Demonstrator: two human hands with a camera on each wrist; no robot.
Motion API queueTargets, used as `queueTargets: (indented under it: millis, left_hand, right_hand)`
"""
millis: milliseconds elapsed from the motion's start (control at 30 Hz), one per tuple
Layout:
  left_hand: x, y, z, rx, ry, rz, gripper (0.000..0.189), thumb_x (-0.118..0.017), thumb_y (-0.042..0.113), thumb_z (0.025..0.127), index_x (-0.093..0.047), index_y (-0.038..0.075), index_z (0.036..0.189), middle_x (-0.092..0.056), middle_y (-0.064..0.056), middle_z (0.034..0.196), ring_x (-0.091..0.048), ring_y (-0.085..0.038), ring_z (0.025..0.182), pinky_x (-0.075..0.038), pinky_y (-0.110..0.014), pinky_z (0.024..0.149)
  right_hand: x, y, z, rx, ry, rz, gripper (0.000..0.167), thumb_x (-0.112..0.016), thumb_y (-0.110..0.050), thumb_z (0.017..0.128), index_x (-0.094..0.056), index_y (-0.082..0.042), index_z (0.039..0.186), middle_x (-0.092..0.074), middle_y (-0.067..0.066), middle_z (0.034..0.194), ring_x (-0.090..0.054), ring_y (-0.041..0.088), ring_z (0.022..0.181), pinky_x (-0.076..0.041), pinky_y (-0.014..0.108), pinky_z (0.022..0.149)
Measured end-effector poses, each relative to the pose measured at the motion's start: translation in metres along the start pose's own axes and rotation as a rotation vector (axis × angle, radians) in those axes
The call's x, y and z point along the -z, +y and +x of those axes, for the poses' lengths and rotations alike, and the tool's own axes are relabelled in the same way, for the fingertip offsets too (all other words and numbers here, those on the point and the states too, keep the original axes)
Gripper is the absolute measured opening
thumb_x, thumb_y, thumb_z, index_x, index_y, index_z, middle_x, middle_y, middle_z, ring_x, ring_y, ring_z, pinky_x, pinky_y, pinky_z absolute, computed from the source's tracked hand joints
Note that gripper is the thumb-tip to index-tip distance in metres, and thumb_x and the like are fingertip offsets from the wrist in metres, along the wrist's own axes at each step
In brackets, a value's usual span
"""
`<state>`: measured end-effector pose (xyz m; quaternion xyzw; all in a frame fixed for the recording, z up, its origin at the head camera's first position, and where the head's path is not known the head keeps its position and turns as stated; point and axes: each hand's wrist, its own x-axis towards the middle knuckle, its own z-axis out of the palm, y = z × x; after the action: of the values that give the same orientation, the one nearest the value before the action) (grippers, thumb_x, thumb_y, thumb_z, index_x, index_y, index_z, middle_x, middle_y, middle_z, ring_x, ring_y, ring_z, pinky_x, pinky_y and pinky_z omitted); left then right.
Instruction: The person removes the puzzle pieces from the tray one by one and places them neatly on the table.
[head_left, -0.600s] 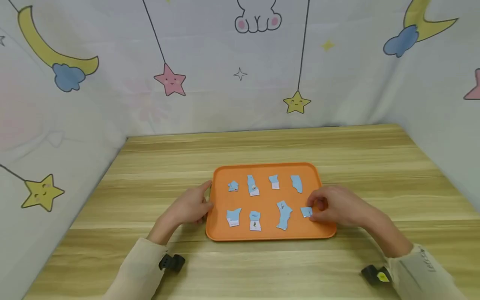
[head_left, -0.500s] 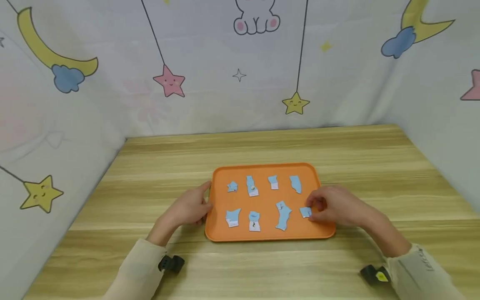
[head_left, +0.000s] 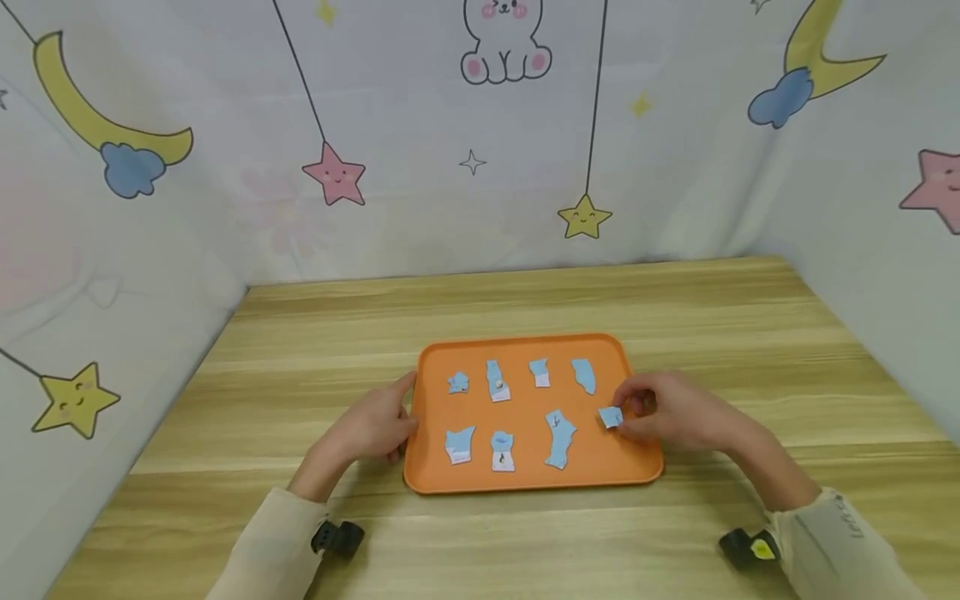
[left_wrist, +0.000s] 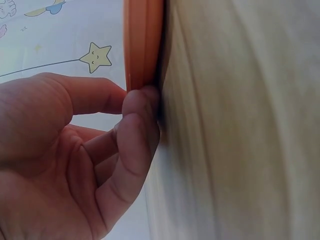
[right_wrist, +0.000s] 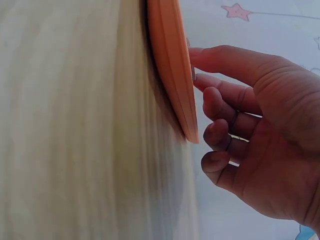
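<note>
An orange tray [head_left: 525,488] lies on the table, bearing two rows of irregular light-blue and white paper pieces. My right hand [head_left: 675,410] pinches a small blue-and-white paper piece [head_left: 611,417] between thumb and index finger, over the tray's right side. In the right wrist view that piece [right_wrist: 193,73] shows as a thin edge at the fingertips, close over the rim; the other fingers curl loosely. My left hand [head_left: 372,422] grips the tray's left rim, with thumb and bent fingers meeting at the tray edge [left_wrist: 142,50] in the left wrist view.
Nearest the held piece are a long jagged piece [head_left: 559,440] and a curved blue piece [head_left: 583,377]. The wooden table [head_left: 540,546] surrounds the tray. A white printed cloth [head_left: 420,217] with stars and moons hangs behind and at both sides.
The piece in my right hand has moved slightly up and away from its spot in the near row, turning a little. My left hand stays at the rim. The head view has tilted upward.
</note>
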<state>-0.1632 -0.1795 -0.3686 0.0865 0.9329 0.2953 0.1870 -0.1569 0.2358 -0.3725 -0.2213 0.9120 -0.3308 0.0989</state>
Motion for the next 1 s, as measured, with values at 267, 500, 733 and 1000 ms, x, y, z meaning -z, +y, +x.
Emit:
queueTargets:
  millis: [267, 500, 733, 1000]
  left_hand:
    - [0.000, -0.001, -0.001, 0.006, -0.008, -0.020, 0.080, -0.054, 0.002, 0.097, -0.017, -0.002, 0.168, -0.063, -0.005, 0.061, -0.060, -0.016, 0.046, -0.047, -0.028, 0.046]
    - [0.002, -0.001, -0.002, 0.017, -0.013, -0.015, 0.081, -0.054, 0.002, 0.097, -0.017, -0.001, 0.168, -0.064, -0.005, 0.063, -0.059, -0.016, 0.047, -0.048, -0.028, 0.046]
    - [0.002, -0.002, -0.001, 0.019, -0.013, -0.015, 0.081, -0.055, 0.004, 0.097, -0.017, -0.001, 0.168, -0.063, -0.005, 0.061, -0.059, -0.015, 0.046, -0.047, -0.027, 0.045]
    - [0.001, -0.002, -0.002, 0.017, -0.012, -0.015, 0.080, -0.055, 0.004, 0.098, -0.018, -0.001, 0.168, -0.063, -0.005, 0.061, -0.059, -0.016, 0.046, -0.048, -0.028, 0.046]
  right_hand:
    - [0.012, 0.009, -0.002, -0.050, 0.064, 0.053, 0.022, -0.083, -0.013, 0.088, -0.073, -0.006, 0.106, -0.063, -0.002, 0.082, -0.059, 0.010, 0.074, -0.051, 0.022, 0.065]
    - [0.019, 0.015, -0.002, -0.091, 0.105, 0.048, 0.026, -0.081, -0.012, 0.090, -0.073, -0.004, 0.114, -0.067, 0.000, 0.082, -0.058, 0.010, 0.069, -0.049, 0.024, 0.060]
    - [0.022, 0.020, -0.002, -0.121, 0.124, 0.064, 0.030, -0.079, -0.014, 0.093, -0.070, -0.001, 0.119, -0.070, 0.000, 0.078, -0.058, 0.010, 0.067, -0.048, 0.024, 0.059]
    - [0.026, 0.030, -0.002, -0.144, 0.138, 0.141, 0.034, -0.076, -0.014, 0.096, -0.067, 0.004, 0.125, -0.067, 0.004, 0.074, -0.061, 0.014, 0.064, -0.053, 0.027, 0.060]
